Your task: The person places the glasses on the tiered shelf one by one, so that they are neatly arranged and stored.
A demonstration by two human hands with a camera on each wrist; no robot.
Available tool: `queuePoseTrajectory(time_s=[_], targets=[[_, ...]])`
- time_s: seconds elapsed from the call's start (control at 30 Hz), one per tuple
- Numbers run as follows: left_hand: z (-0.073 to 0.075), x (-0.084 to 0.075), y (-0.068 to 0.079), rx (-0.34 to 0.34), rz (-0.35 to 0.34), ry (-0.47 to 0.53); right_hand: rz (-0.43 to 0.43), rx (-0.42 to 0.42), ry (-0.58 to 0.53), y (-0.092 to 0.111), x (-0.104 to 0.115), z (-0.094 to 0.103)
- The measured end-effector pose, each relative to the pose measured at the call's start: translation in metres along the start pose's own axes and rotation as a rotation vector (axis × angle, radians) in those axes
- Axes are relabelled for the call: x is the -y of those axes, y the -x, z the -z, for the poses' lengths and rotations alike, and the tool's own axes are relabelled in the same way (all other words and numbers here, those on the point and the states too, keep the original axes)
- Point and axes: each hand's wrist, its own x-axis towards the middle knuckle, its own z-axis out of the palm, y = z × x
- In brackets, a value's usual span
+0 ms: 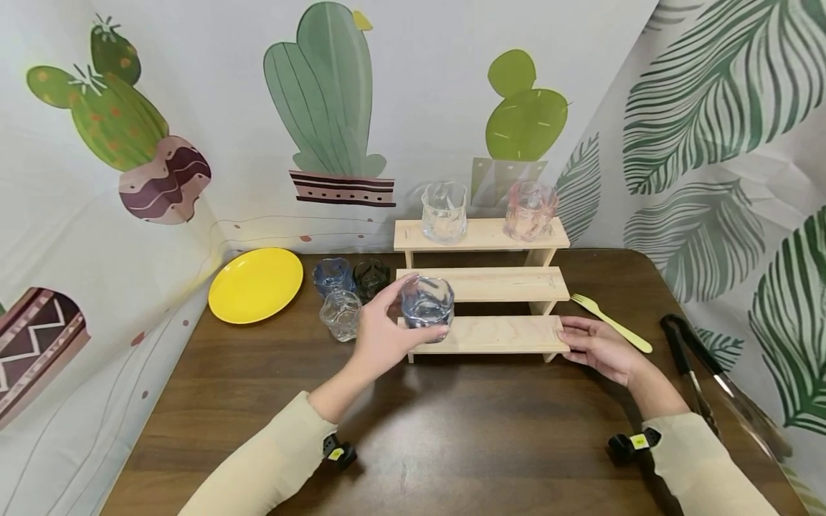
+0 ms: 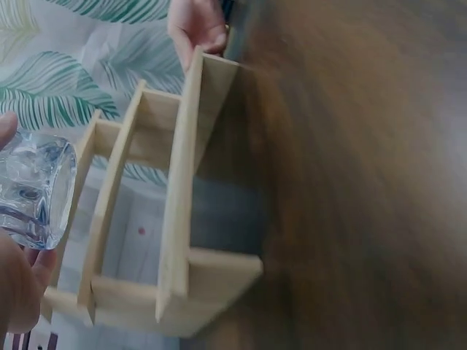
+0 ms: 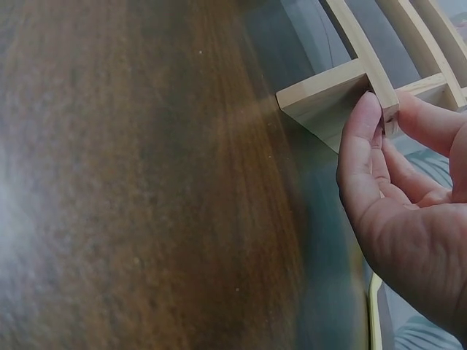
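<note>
My left hand (image 1: 382,324) grips a bluish clear glass (image 1: 428,304) with a wavy surface, thumb and fingers round its sides. The glass is held up in front of the left end of a three-step wooden shelf (image 1: 490,335). On the shelf's right side, my right hand (image 1: 603,349) pinches the end of the lowest board, as the right wrist view also shows at the board's corner (image 3: 390,117). A clear glass (image 1: 444,215) stands on the top board's left part, and a pink glass (image 1: 530,213) on its right part.
Left of the shelf stand a blue glass (image 1: 333,276), a dark glass (image 1: 371,279) and another clear glass (image 1: 340,315), grouped together. A yellow plate (image 1: 255,285) lies at the back left. Toward the right are a yellow-green fork (image 1: 613,322) and black-handled tongs (image 1: 703,373).
</note>
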Motion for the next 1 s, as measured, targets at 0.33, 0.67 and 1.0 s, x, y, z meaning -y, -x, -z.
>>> queuePoseTrajectory(time_s=[0.33,0.67,1.0], targets=[[-0.056,-0.020,-0.033,0.043,-0.007,0.025,0.007,0.003,-0.004,0.001,0.000,0.000],[-0.101,-0.030,-0.053,0.092,0.039,-0.034,-0.002,0.004,0.006,0.000,0.001,-0.001],[-0.137,-0.031,-0.066,0.045,0.011,-0.079,-0.001,0.005,0.023,0.000,0.003,-0.001]])
